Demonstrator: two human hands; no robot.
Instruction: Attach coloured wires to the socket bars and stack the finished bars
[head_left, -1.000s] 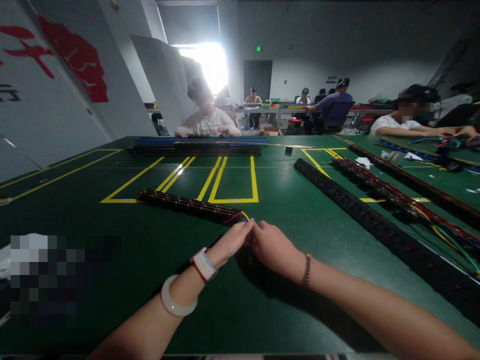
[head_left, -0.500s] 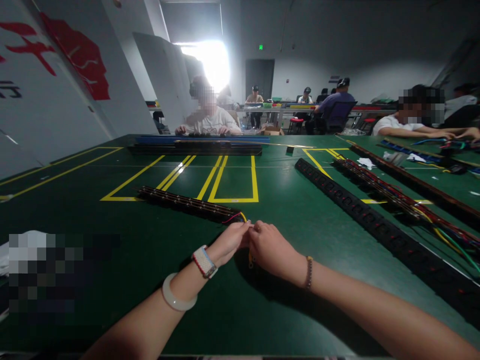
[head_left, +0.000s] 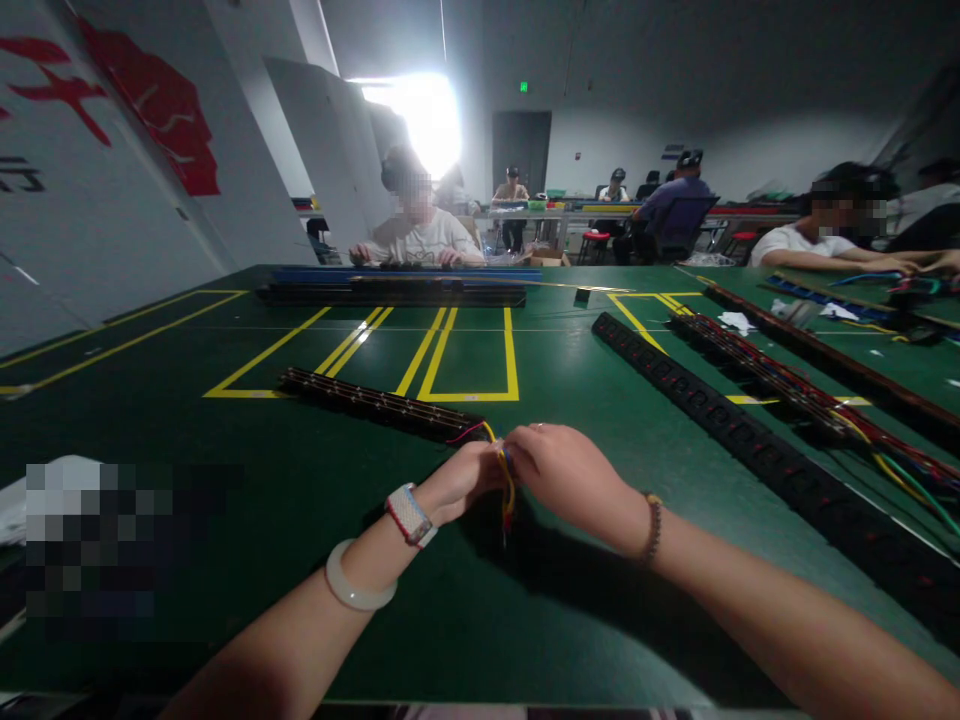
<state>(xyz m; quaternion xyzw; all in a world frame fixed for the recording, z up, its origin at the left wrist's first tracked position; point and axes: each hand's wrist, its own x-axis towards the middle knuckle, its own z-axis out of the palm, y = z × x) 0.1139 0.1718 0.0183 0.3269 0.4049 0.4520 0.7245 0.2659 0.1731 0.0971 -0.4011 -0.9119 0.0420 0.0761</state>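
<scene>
On the green desk [head_left: 225, 470], toward its near edge, the black socket strip [head_left: 379, 405] should be kept flat while its yellow wire [head_left: 508, 485], pinched between left hand [head_left: 465, 480] and right hand [head_left: 566, 475] fingers, is drawn gently, unkinked.

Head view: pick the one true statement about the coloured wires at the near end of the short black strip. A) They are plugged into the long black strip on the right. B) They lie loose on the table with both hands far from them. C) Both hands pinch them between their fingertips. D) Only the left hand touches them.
C: the left hand and right hand meet at the coloured wires by the end of the short black strip.
</scene>
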